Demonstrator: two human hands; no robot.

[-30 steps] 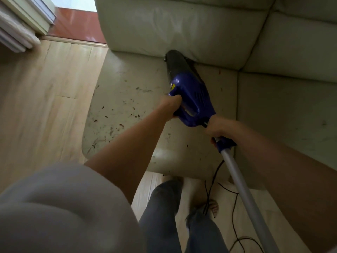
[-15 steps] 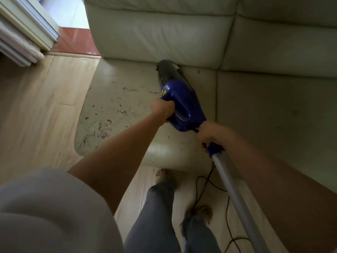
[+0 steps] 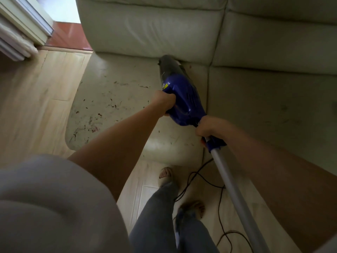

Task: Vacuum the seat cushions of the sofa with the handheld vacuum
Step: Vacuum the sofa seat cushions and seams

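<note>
A blue and black handheld vacuum (image 3: 182, 95) lies nose-down on the left seat cushion (image 3: 116, 92) of a pale leather sofa. Its dark nozzle touches the crease under the back cushion (image 3: 149, 33). My left hand (image 3: 164, 103) grips the blue body from the left side. My right hand (image 3: 209, 126) holds the rear handle where the grey tube (image 3: 235, 194) joins. Dark crumbs and red flecks are scattered over the left part of the cushion. The right seat cushion (image 3: 273, 106) has a few faint marks.
A black power cord (image 3: 220, 198) loops on the pale wooden floor (image 3: 32, 99) by my feet. A white window frame or radiator (image 3: 20, 33) stands at the upper left, beside a red floor strip (image 3: 69, 35). My grey sleeve fills the lower left.
The vacuum has stayed near the back crease, shifting slightly right along the cushion. My view has shifted a little. Both hands keep their grip.
</note>
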